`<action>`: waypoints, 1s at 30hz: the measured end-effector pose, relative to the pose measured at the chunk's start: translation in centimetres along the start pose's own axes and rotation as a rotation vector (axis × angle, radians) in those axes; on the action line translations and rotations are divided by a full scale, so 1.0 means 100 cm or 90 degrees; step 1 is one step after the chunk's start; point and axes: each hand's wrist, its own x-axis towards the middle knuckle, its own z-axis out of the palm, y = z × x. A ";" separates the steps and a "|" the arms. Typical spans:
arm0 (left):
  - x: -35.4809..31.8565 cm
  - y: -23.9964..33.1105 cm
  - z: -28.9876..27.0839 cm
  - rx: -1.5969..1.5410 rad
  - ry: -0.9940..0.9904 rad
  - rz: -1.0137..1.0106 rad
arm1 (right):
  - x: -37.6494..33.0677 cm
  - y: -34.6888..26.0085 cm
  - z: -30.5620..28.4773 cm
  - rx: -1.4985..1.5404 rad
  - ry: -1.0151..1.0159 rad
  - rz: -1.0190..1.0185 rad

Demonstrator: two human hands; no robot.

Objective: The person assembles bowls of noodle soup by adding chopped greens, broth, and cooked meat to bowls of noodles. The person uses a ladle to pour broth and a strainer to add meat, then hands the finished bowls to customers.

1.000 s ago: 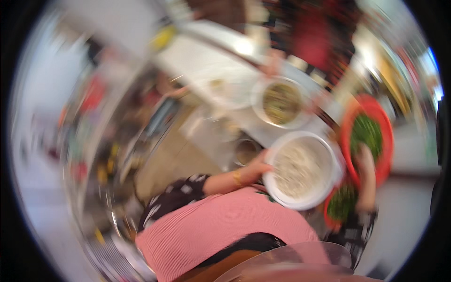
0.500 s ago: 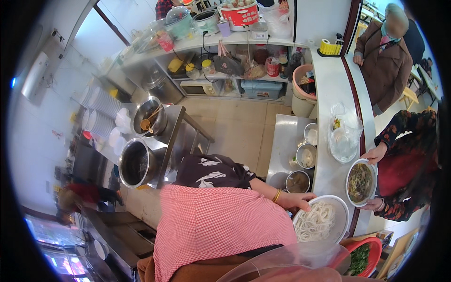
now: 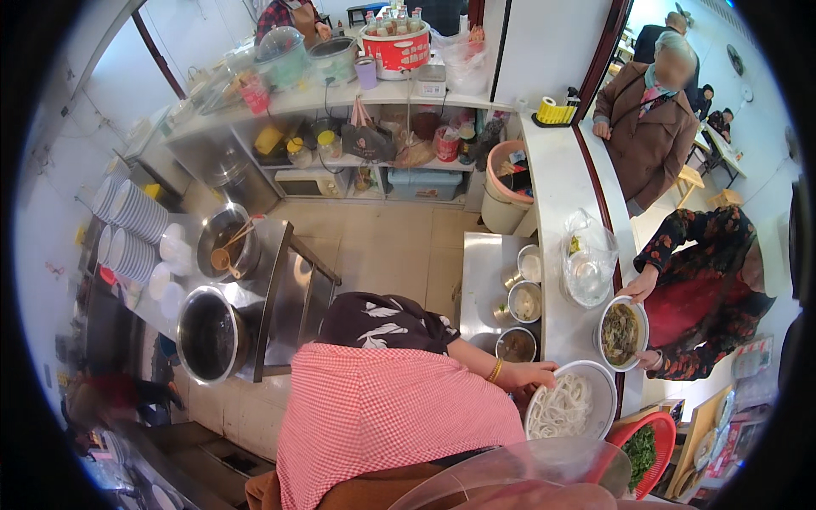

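The right hand (image 3: 529, 375), a gold bracelet (image 3: 495, 370) on its wrist, lies on the rim of a white bowl of noodles (image 3: 571, 399) at about ten o'clock on the bowl, its fingers curled over the edge and gripping it. The bowl sits on the white counter (image 3: 557, 195) toward five o'clock in the view, above a red checked apron (image 3: 382, 416) and a dark flowered sleeve (image 3: 382, 321). The left hand is out of view, so its fingers cannot be told. Just beside the noodles at four o'clock is a red basket of greens (image 3: 642, 446). At one o'clock from the noodles, a customer in a flowered top holds a bowl of soup (image 3: 621, 333) with both hands, one on each side. Three small steel pots (image 3: 524, 302) stand in a row on the steel shelf at eleven o'clock from the noodles, and a clear plastic bag (image 3: 588, 263) rests on the counter at twelve o'clock. Two big cooking pots (image 3: 211, 333) stand well apart at nine o'clock, with stacked plates (image 3: 127, 221) beyond them.
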 end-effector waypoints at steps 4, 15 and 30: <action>0.005 0.015 -0.005 0.043 -0.034 -0.025 | -0.012 -0.015 0.007 0.023 -0.006 -0.036; -0.002 0.042 -0.053 0.046 -0.008 0.003 | -0.040 -0.061 0.181 -0.085 -0.244 -0.118; -0.128 0.073 -0.214 0.007 0.250 0.078 | -0.152 -0.108 0.370 -0.174 -0.393 -0.389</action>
